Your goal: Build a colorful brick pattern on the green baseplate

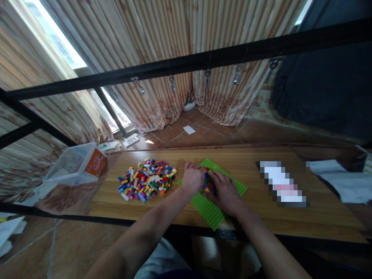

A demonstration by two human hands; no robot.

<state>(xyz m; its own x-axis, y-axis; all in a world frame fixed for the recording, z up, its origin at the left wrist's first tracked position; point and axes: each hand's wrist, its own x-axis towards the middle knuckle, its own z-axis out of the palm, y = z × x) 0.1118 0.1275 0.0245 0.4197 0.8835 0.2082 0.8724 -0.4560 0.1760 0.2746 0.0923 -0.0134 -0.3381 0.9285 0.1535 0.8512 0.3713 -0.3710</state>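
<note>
The person's left hand [193,179] is curled with its fingers folded inward against the far left side of a small multicoloured brick build [209,188], while the right hand [226,192] lies arched over the build's right side, its fingers close together; the hands nearly meet, and whether either one pinches a brick cannot be told. The build, showing blue, red and yellow, sits on a green studded baseplate [207,209] set askew on a wood-grain table [107,203]. Left of the baseplate, a loose heap of mixed toy bricks [148,180] is spread directly on the tabletop. Beyond the table's left end stands a see-through plastic bin [72,178], open at the top, with an orange label [95,162] at the side nearest the table; its contents cannot be made out. A pixelated flat object [283,182] lies to the right of the baseplate, and white papers [343,180] lie past it.
</note>
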